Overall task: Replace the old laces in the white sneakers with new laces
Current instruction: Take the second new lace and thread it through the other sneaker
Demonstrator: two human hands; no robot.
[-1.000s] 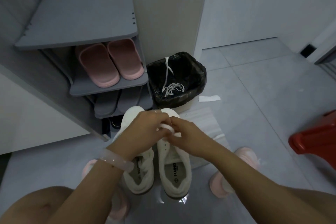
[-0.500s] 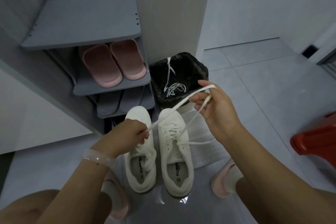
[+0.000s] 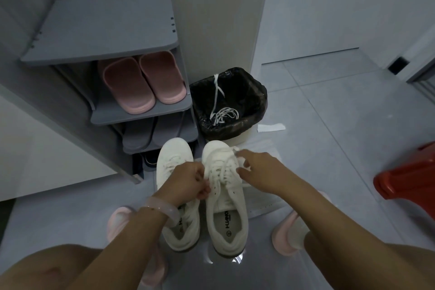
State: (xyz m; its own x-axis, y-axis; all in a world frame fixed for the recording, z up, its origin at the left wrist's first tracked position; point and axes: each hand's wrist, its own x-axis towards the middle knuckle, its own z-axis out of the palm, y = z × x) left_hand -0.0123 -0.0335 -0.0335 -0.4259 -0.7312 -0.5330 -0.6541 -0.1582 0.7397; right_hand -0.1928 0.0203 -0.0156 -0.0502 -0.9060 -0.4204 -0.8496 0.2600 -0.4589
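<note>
Two white sneakers stand side by side on the floor, toes pointing away from me: the left sneaker (image 3: 173, 160) and the right sneaker (image 3: 226, 198). White laces (image 3: 220, 173) cross the right sneaker's eyelets. My left hand (image 3: 188, 182) pinches a lace end at that shoe's left side, over the gap between the shoes. At the shoe's right side, near the toe, my right hand (image 3: 261, 172) pinches the other lace end. Old white laces (image 3: 222, 114) lie in the black-lined bin (image 3: 256, 92).
A grey shoe rack (image 3: 106, 30) stands at the left with pink slippers (image 3: 143, 81) on a shelf. A red plastic stool (image 3: 407, 176) is at the right edge. A white paper scrap (image 3: 270, 127) lies by the bin. My feet in pink slippers flank the sneakers.
My right hand had pulled the lace up high toward the bin; it has now come back down to the right sneaker's side. My left hand stays by the shoe.
</note>
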